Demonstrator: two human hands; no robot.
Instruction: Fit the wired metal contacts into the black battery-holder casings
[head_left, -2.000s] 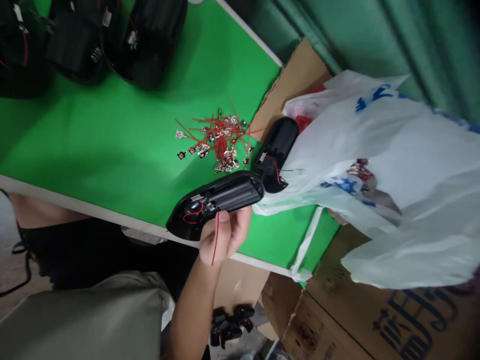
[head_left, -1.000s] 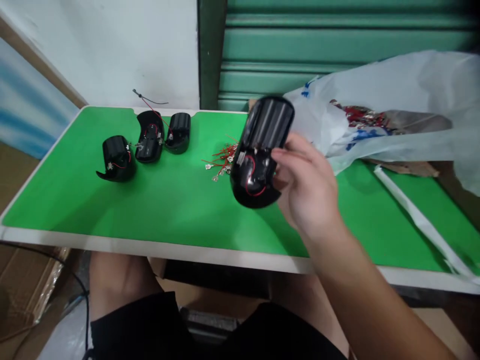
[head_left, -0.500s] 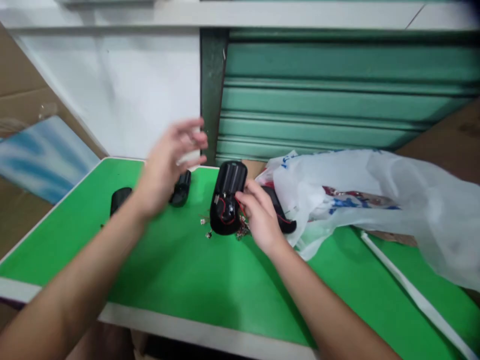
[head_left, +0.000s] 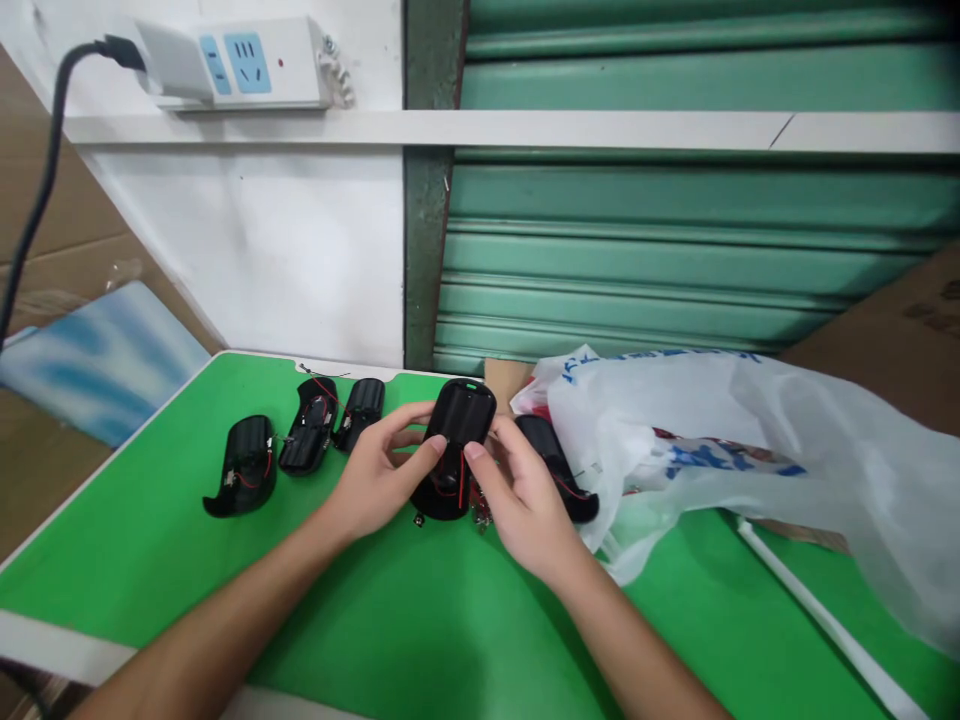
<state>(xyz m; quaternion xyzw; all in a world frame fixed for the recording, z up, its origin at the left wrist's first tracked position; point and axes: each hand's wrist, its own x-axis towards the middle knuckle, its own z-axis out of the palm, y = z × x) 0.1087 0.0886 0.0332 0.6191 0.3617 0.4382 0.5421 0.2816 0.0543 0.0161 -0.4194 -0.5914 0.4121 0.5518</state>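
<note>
A black plastic housing [head_left: 463, 405] with red wires and a rounded lower end is held between both hands above the green tabletop. My left hand [head_left: 382, 465] grips its left edge, thumb on the front face. Opposite it, my right hand [head_left: 525, 490] holds the right edge, its thumb close to a red wire. Small metal parts with wires [head_left: 482, 512] show just beneath the housing, partly hidden. Similar black housings lie to the left: a curved one [head_left: 251, 455], a middle one [head_left: 309, 430] and one [head_left: 363, 408] behind my left hand. Another black housing [head_left: 546, 450] lies right of my right hand.
A white plastic bag [head_left: 675, 400] spreads over the right side of the green table [head_left: 360, 620]. A white strip [head_left: 825, 610] lies near the right front. At the back are a green shutter [head_left: 600, 260] and a power strip [head_left: 247, 70] with a black cable.
My left hand has come down from the raised, open position and taken hold of the housing's left side. My right hand keeps its hold. The view has tilted up, showing the power strip.
</note>
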